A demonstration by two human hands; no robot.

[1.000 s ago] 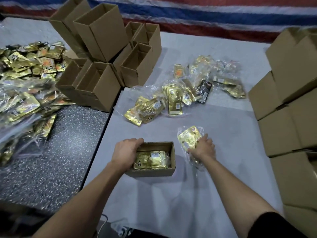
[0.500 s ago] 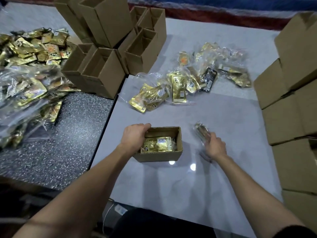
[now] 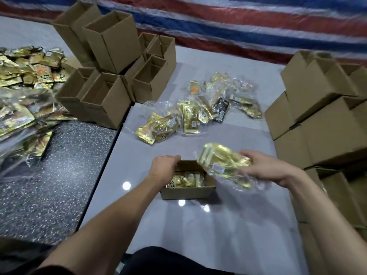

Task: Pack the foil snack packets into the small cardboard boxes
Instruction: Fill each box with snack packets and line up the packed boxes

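Note:
A small open cardboard box (image 3: 187, 192) sits on the grey table in front of me, with gold foil packets (image 3: 185, 179) lying inside. My left hand (image 3: 163, 168) grips the box's far left rim. My right hand (image 3: 266, 169) holds a clear bag of gold foil packets (image 3: 223, 161) in the air just above the box's right end, tilted and blurred by motion. More bagged gold packets (image 3: 190, 118) lie scattered on the table behind the box.
Several empty open boxes (image 3: 111, 76) are stacked at the back left. Closed boxes (image 3: 325, 120) pile up along the right edge. A heap of gold packets (image 3: 23, 80) covers the dark speckled table (image 3: 59, 171) on the left. A striped tarp hangs behind.
My right hand has lifted the bag of packets off the table and brought it left, over the box's right end. My left hand has stayed on the box rim.

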